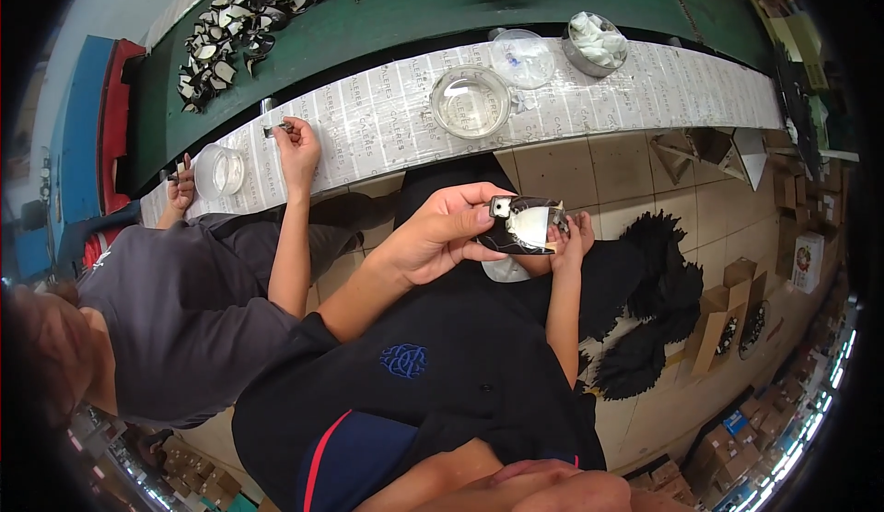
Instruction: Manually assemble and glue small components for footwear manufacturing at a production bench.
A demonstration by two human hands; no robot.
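Observation:
In front of my chest, my left hand [440, 238] grips a small black shoe upper [529, 226] with a whitish lining. Its thumb lies beside a small square piece with a pale centre and dark rim [501, 207], at the upper's left end. From the other side, the fingers of my right hand [573, 238] are closed around the right end. Something small and dark shows at those right fingertips, too little to make out.
A paper-covered ledge [368, 134] carries a clear bowl of liquid [471, 101], a clear lid [522, 59] and a tin of white wads [596, 44]. Similar black pieces [221, 42] lie on the green belt [626, 1]. At left, a co-worker's hands [296, 150] work near another clear bowl [221, 171].

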